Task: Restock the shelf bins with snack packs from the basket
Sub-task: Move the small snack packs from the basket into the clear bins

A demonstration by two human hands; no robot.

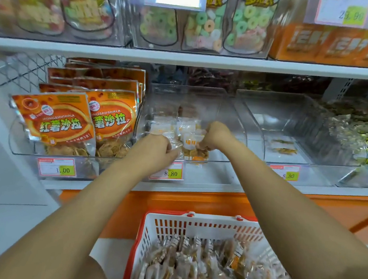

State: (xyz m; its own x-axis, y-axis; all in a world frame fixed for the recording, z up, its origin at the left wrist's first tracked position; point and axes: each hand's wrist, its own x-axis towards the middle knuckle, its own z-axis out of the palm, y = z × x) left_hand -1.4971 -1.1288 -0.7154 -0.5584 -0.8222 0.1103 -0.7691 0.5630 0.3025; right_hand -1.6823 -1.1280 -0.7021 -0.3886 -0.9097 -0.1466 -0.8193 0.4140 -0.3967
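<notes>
L fingers [172,152]: curled tight, pinching the clear wrapper edge of the snack packs [189,137]. Tips mostly hidden behind the back of the left hand [156,147]. R fingers [203,144]: curled down, bunched together, gripping a pack w/ white-orange label on top of the same pile. R thumb can't be seen. Right hand [215,134] is higher in frame and further into the bin than the L, w/ the pile between them.

Both hands are inside the middle bin [229,107], clear plastic w/ a low front lip. The packs lie at its front-left, small pile. Price tag [166,173] on the bin front reads 8.80, just under the L hand.

Forearms bare, coming up from the bottom corners of frame and passing over the basket [204,231]. Basket has white slotted walls and an orange rim, bottom centre, below the shelf edge. Basket packs [201,268] are heaped in it: clear wrappers, brown contents, blurred.

Neighbours:
- Left bin: orange bags [59,120] upright in rows, 1.00 tag [56,169] below.
- Right bin [300,126]: two small packs [283,147] flat near the front.
- Far right: yellow-print packs [363,140], piled.
- Upper shelf: ring candy tubs [209,29] centre, orange boxes [331,45] right, all blurred.
</notes>
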